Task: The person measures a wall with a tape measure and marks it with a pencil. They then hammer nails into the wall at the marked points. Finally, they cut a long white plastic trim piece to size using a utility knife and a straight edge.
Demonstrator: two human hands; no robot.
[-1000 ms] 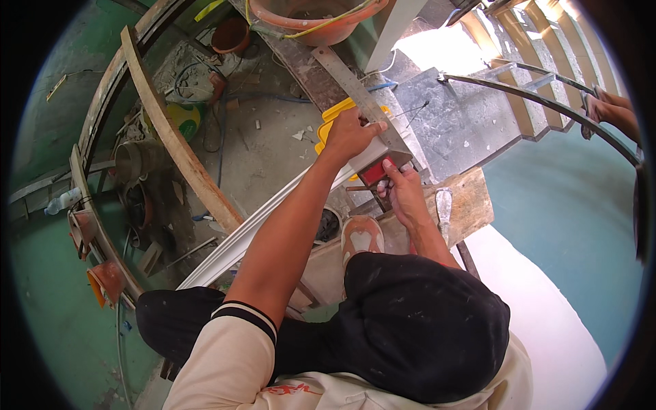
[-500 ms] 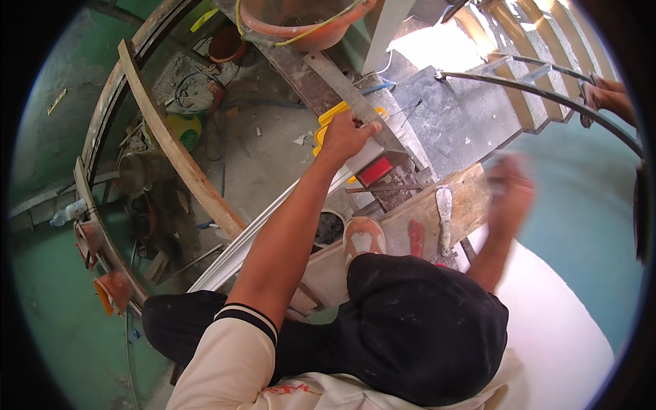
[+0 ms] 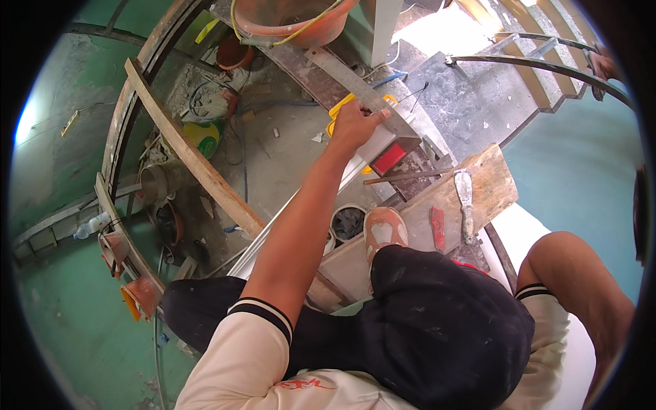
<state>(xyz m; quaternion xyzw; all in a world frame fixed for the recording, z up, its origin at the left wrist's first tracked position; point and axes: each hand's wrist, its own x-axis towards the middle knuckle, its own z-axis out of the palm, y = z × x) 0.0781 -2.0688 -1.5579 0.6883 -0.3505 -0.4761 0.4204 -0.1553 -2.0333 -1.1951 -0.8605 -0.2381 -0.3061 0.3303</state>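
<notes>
My left hand (image 3: 357, 128) is closed at the edge of a long flat metal ruler (image 3: 342, 76), its thumb lying along the metal. Under that hand, a white moulding strip (image 3: 256, 251) runs down to the lower left, partly hidden by my forearm. A red block (image 3: 389, 158) sits beside the ruler's near end. My right arm is bent at the right edge, and its hand is out of the picture. On a wooden plank (image 3: 497, 176) lie a worn, whitened hand tool (image 3: 465, 203), a small red piece (image 3: 437, 227) and a thin rod (image 3: 406, 177).
An orange tub (image 3: 294, 26) stands at the top. A yellow object (image 3: 338, 111) shows behind my left hand. My shoe (image 3: 384, 229) is beside a round bucket (image 3: 348, 222). A curved rail (image 3: 540, 63) and stairs (image 3: 547, 82) rise at right, where another person's foot (image 3: 600, 72) shows.
My right hand, blurred above the plank's right end before, has swung back and out of view at the right. The left hand stays on the ruler while the whole view shifts slightly.
</notes>
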